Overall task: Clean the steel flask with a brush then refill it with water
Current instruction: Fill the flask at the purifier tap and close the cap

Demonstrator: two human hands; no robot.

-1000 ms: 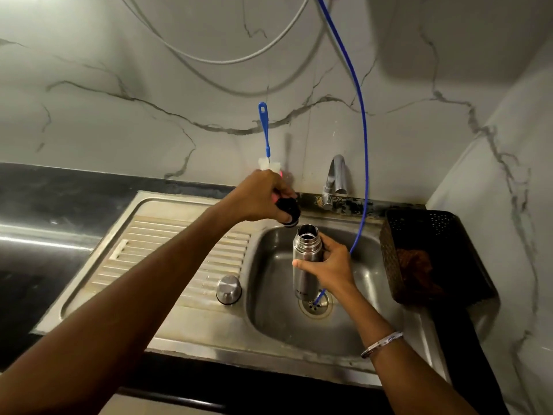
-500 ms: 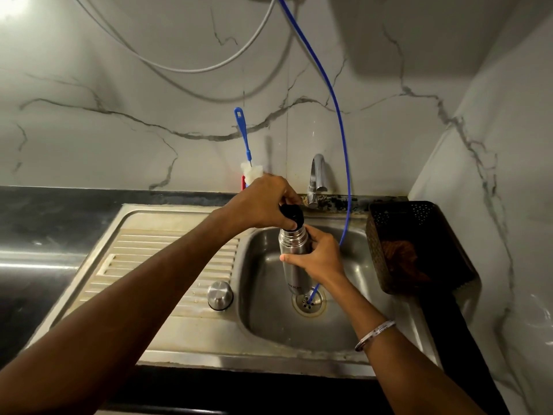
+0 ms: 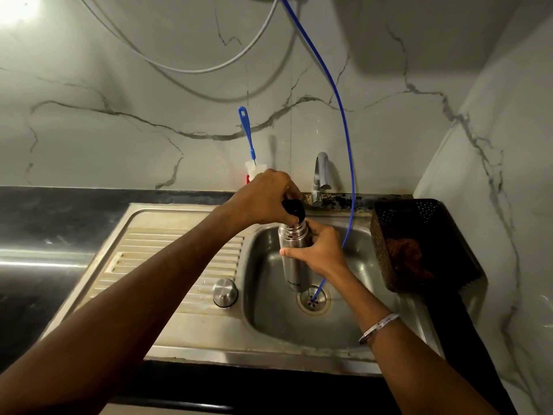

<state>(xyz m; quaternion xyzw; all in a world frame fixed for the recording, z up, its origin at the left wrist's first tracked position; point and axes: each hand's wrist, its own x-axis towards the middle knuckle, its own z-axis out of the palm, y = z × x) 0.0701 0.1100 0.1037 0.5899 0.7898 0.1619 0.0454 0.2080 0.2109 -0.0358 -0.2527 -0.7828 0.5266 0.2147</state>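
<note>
left hand (image 3: 263,199) hides most of black stopper (image 3: 294,208).

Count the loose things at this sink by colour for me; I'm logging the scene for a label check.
Steel: 2, the flask and the steel cap on the drainboard.
Black: 2, the black stopper and the perforated basket.
Blue: 2, the bottle brush handle and the thin blue tube.
Total: 6.

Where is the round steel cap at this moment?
In the head view, the steel cap stands on the ribbed draining board, left of the sink basin, apart from both hands.
</note>
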